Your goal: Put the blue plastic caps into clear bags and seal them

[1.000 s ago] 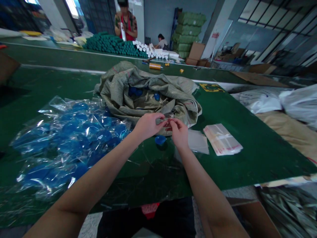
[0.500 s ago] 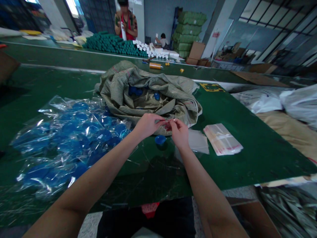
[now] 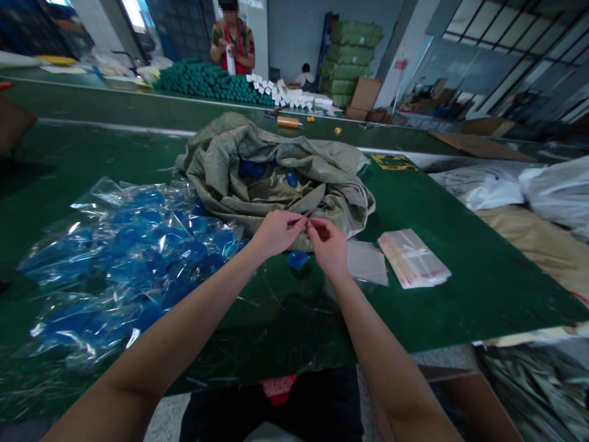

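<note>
Clear bags of blue caps [image 3: 129, 258]: a big heap at the left of the green table [image 3: 464, 294], just beside the left forearm, so it sits within easy reach

Left hand [image 3: 276, 234]: thumb and fingers pinch narrowly on a thin clear plastic piece [image 3: 298, 223], held up off the table; the piece is too small to make out fully

Right hand [image 3: 327, 248]: fingers curl narrowly right beside that pinch, close enough to work on the same piece, but I cannot tell whether they grip it

Woven sack [image 3: 276, 184]: crumpled just behind both hands with its mouth open, blue caps [image 3: 248, 169] showing inside

Loose blue cap [image 3: 298, 259]: lies on the table just below the gap between the hands

Loose clear sheet [image 3: 368, 263]: flat just right of the right hand, between it and the stack

Stack of clear bags [image 3: 414, 259]: banded with a strip, lying near the right hand, ready to hand

White sacks [image 3: 478, 187]: piled off the far right edge of the table

Co-worker [image 3: 232, 43]: stands well apart at the far table, behind a row of green rolls [image 3: 207, 83]
</note>
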`<state>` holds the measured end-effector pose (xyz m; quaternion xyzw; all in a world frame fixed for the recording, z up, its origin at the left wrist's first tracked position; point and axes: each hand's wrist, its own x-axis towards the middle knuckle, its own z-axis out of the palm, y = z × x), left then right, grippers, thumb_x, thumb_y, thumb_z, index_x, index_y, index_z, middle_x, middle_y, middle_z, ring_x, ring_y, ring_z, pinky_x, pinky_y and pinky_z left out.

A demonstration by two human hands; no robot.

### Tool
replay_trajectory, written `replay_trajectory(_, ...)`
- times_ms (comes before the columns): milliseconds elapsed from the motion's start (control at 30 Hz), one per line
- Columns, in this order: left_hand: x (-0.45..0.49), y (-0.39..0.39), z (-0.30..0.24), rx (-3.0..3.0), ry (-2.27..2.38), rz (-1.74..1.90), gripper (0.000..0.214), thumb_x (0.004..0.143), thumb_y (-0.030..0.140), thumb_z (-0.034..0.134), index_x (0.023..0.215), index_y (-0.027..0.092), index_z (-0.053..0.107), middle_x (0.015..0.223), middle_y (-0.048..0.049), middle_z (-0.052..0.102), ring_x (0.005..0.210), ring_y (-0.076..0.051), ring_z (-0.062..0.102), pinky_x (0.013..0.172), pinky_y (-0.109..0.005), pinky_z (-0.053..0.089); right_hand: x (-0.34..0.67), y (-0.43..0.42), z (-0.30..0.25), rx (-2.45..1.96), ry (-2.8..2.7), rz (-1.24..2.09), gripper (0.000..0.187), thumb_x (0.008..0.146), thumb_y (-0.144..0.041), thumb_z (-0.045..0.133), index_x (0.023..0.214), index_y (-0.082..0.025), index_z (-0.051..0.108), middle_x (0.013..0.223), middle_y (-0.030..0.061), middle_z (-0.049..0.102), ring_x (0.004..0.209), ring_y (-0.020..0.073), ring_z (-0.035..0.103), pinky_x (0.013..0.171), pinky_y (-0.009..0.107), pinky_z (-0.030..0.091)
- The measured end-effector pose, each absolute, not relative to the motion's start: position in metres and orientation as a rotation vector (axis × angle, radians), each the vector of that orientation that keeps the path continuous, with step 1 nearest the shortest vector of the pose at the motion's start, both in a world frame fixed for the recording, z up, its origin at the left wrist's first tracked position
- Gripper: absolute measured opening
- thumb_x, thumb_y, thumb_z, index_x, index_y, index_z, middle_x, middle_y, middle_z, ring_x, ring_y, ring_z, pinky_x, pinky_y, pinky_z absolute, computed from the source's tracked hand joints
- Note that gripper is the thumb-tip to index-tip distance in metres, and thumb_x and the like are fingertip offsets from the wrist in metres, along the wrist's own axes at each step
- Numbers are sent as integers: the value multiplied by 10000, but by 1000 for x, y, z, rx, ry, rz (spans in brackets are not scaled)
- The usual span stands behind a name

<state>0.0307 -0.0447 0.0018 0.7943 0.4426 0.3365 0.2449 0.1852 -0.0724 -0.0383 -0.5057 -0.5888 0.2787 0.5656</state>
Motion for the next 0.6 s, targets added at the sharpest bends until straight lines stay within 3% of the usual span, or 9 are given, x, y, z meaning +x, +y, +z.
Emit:
replay_trajectory(167, 32, -46, 3, 2064, 1132, 887, 346, 894, 377, 497, 1000, 186, 765, 928, -20, 766, 793, -162, 674, 764, -268, 512, 185, -73, -37, -1215, -1335, 593, 281, 794, -428, 682, 913, -173, 688, 851, 65, 726, 744, 171, 678, 727, 312, 566)
replay_trajectory(600, 37, -50, 0, 2092, 1252, 1015, 211, 825, 288, 615, 928, 180, 765, 920, -37, 770, 805, -173, 699, 754, -262, 522, 186, -70, -43, -1184, -1310, 661, 238, 855, -393, 585, 916, -186, 686, 859, 63, 723, 770, 184, 685, 758, 349, 576)
